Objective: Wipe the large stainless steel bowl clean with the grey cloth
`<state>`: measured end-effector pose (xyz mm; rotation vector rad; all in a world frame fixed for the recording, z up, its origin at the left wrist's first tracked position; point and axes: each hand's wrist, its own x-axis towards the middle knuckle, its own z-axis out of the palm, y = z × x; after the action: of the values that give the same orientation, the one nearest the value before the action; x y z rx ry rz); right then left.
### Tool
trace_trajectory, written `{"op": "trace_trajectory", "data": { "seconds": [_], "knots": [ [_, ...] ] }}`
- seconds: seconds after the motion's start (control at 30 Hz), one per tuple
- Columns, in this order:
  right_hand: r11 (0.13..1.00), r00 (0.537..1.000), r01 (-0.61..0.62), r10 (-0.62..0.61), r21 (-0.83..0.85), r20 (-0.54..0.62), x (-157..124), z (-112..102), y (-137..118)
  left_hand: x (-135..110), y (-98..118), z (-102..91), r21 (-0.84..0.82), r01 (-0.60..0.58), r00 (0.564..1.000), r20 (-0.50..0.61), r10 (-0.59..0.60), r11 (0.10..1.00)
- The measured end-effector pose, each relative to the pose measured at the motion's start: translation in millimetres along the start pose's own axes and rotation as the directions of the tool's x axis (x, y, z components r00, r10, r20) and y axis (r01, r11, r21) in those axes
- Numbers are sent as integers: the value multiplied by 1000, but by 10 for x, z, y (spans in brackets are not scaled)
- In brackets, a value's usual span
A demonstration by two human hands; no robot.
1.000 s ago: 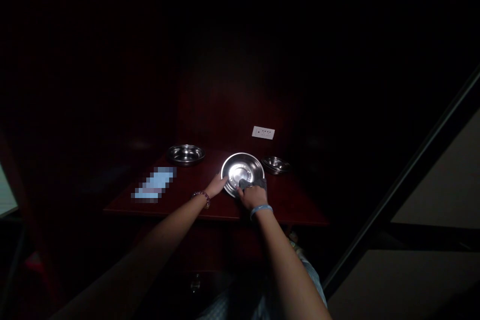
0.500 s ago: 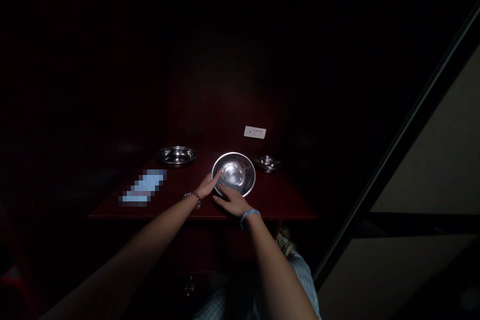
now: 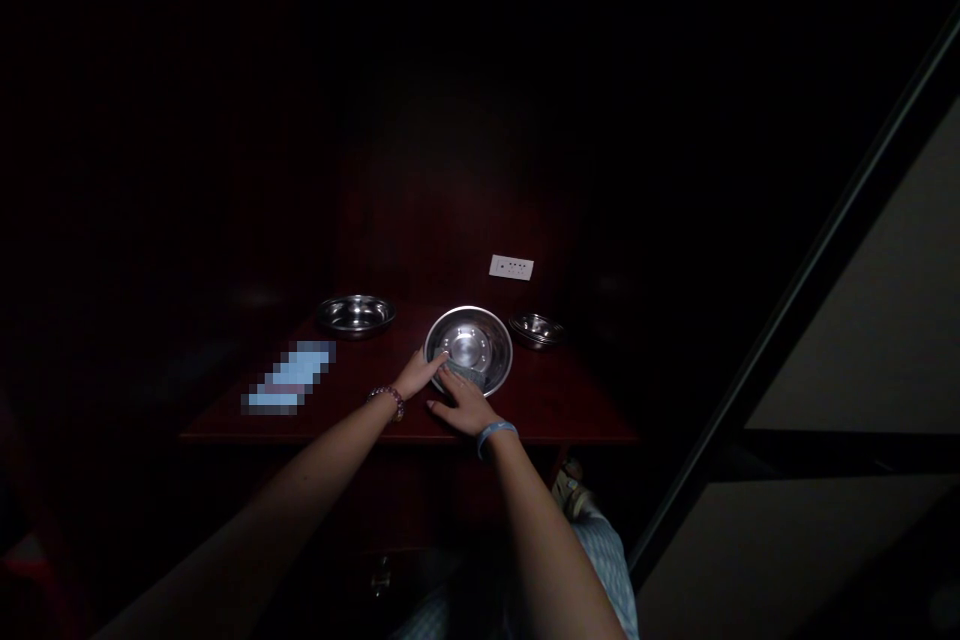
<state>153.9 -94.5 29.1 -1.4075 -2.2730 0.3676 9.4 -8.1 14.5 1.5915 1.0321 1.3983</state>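
A shiny steel bowl (image 3: 493, 345) stands tilted toward me on the dark red tabletop. My left hand (image 3: 420, 373) grips its left rim, thumb over the inner side. Over the near rim reaches my right hand (image 3: 466, 405), its fingers closed on a grey cloth (image 3: 472, 377) against the inside wall, its thumb held apart outside the bowl. Much of the cloth is hidden under the fingers. A beaded bracelet is on my left wrist and a blue band on my right.
At the back left sits a wide steel dish (image 3: 355, 318). Smaller stacked steel bowls (image 3: 536, 331) are right of the tilted bowl. A pixelated light-blue object (image 3: 291, 377) lies at left on the table (image 3: 360, 425). A white socket plate (image 3: 511, 268) is on the back wall.
My right fingers and the grey cloth have shifted slightly inside the bowl. My left thumb has moved a little on the rim. The bowl stays nearly in place.
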Motion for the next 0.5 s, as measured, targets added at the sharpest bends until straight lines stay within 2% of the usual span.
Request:
{"op": "trace_trajectory", "data": {
  "seconds": [0.1, 0.2, 0.33, 0.5],
  "knots": [
    [998, 1000, -6, 5, 69, 11, 16, 0, 27, 25, -49, -6, 4, 31, 1000, -2, -31, 1000],
    [969, 996, 1, 21, 249, -86, 79, 56, 107, 42, -78, -10, -14, 32, 999, -14, -32, 999],
    [834, 975, -18, 137, 551, -175, 182, 143, 241, 52, -85, -1, -41, 37, 999, -29, -39, 998],
    [791, 967, 28, 133, 611, -215, 199, 147, 294, 52, -87, 3, -75, 33, 998, -42, -36, 997]
  ]
}}
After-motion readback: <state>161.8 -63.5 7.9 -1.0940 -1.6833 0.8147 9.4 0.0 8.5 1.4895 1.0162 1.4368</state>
